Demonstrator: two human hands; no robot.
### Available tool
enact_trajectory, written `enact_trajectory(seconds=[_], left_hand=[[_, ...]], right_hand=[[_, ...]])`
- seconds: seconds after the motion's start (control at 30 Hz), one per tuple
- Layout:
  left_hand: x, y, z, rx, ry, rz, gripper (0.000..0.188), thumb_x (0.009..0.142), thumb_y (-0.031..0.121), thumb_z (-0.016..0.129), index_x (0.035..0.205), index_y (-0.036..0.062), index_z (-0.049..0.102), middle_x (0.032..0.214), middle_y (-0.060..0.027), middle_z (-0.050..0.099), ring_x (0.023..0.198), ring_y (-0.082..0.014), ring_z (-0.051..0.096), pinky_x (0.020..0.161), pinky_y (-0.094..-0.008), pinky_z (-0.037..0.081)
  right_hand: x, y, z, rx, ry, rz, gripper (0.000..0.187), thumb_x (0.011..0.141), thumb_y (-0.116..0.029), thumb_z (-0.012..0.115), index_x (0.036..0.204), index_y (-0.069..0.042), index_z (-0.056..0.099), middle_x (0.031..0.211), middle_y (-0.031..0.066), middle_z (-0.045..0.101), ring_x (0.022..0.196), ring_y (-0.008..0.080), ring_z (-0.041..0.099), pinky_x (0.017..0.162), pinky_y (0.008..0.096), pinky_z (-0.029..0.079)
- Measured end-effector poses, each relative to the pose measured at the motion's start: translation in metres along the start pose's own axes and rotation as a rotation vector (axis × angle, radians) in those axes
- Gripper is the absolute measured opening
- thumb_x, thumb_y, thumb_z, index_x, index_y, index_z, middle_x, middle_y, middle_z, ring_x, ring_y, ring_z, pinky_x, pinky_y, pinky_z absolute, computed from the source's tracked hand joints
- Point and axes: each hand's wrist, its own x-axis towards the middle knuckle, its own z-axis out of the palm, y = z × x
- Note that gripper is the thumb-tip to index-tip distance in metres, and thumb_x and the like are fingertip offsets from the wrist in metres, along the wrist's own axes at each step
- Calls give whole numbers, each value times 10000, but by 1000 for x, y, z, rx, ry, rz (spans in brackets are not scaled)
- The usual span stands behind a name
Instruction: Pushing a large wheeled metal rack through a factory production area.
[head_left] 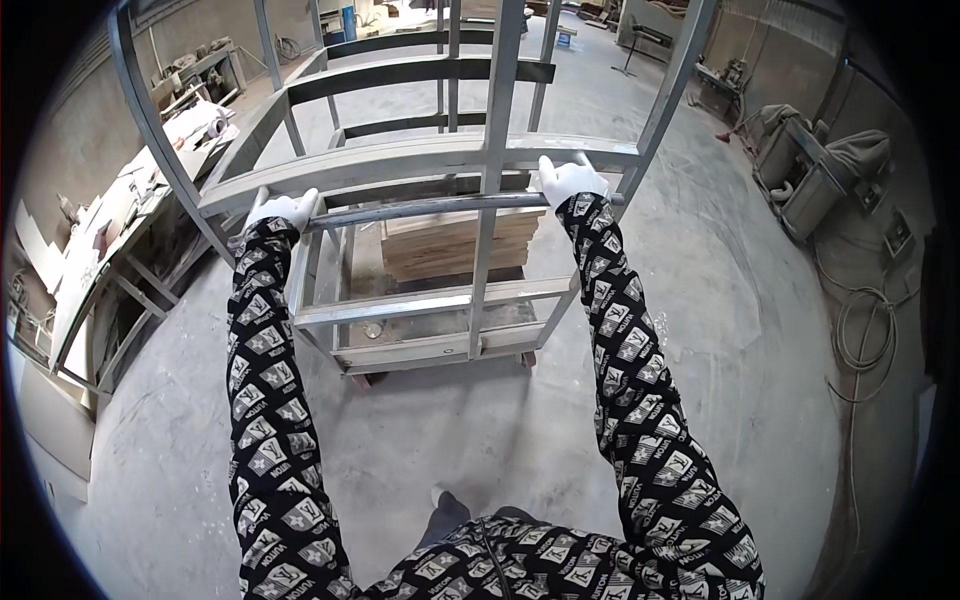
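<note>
Before me stands a tall metal rack cart (497,110) on small casters. A round grey handle bar (420,209) runs across its near side. My left hand (285,211), in a white glove, is closed around the bar's left end. Toward the right end, my right hand (573,182), also gloved in white, wraps the same bar. Both arms reach forward in black patterned sleeves. Low inside the cart, behind an upright, lies a stack of wooden boards (455,245); the frame partly covers it.
A cluttered workbench (140,215) lines the left wall. On the right stand a grey machine with bags (800,170) and a coiled hose (865,340) by the wall. Dusty concrete floor (710,400) surrounds the cart. A small stand (645,45) is farther back.
</note>
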Motion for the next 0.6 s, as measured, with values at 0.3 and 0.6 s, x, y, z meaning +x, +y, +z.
enact_trajectory(seconds=[0.3,0.6], left_hand=[[4,-18,3,18,19,27,374,971,290,284,1217,167,537,887,-32,706,1166,-260,533,1150,-403,182],[-1,6,-20,-232,-57,-260,796,923,594,141,632,149,734,1152,-24,649,1394,-265,241,1133,-398,209]], right_hand=[[0,-21,6,-23,-47,21,637,936,-505,284,919,-49,729,1026,125,687,1264,294,465,1003,427,407],[-11,-9,-21,32,53,-22,575,928,-476,320,778,-120,746,773,129,698,1083,300,598,979,394,431]])
